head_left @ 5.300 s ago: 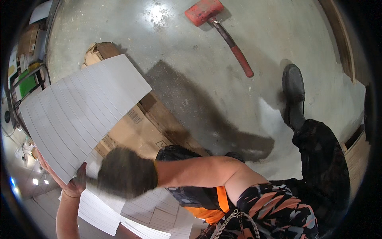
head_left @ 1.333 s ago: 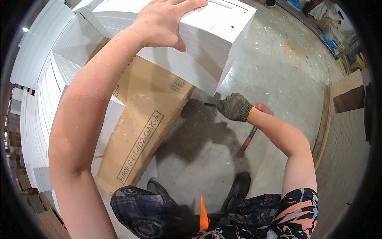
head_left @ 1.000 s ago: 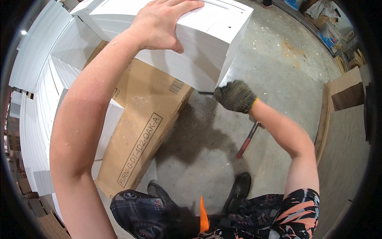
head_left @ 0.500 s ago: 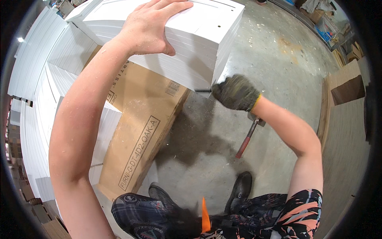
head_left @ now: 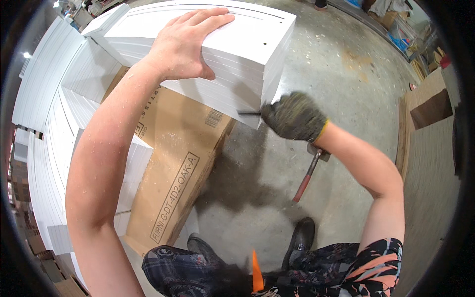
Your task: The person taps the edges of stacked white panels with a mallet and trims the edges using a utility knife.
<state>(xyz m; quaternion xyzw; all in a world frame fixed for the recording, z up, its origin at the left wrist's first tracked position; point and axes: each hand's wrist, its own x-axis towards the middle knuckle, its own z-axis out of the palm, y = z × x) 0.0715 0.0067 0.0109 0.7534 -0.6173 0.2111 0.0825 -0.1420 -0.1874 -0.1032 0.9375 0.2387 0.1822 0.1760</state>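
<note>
Two shoes, the left (head_left: 202, 247) and the right (head_left: 301, 236), stand on the grey floor (head_left: 232, 222) at the near edge, below patterned dark trousers (head_left: 178, 270). An orange strip (head_left: 256, 274) hangs between the legs. A brown carton (head_left: 170, 153) lies left of centre, its long side running away from the left leg; the left forearm crosses over part of it. A mallet (head_left: 310, 173) with a red grip lies on the floor to the right of the carton, its head just beneath the right wrist.

The right hand (head_left: 296, 116), gloved, is closed around a thin dark tool (head_left: 249, 113). The tool points left, across the lower near corner of a stack of white panels (head_left: 232, 74); contact between the two cannot be determined. The left hand (head_left: 183, 47), bare, rests spread on top of this stack, thumb down over the near side, grip wide.

Further white stacks (head_left: 47, 74) stand to the left. Brown boards (head_left: 430, 163) stand at right. Blue items (head_left: 398, 42) lie beyond, upper right.
</note>
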